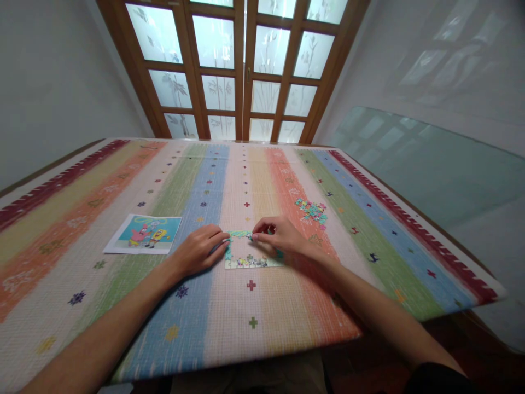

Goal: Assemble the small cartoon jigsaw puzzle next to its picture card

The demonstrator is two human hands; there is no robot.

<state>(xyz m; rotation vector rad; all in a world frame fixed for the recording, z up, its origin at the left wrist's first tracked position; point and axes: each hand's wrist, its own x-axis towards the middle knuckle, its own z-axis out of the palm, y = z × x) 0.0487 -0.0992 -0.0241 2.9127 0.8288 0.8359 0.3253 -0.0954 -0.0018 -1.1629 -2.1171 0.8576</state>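
Observation:
A partly joined jigsaw puzzle [246, 263] lies flat on the table, with its border strips around a middle where the tablecloth shows. At its upper left corner rests my left hand [203, 247], fingers stretched out and touching the edge pieces. My right hand [281, 236] is over the puzzle's upper right, thumb and fingertips pinched on a small puzzle piece [251, 238] near the top strip. That hand hides part of the right border. Loose puzzle pieces [312, 211] lie in a heap beyond my right hand.
A printed picture sheet [143, 234] with cartoon figures lies left of my left hand. A striped tablecloth [250, 306] covers the table, whose near edge runs just below my forearms. Wooden doors with frosted panes [217, 82] stand behind the table, and walls flank it.

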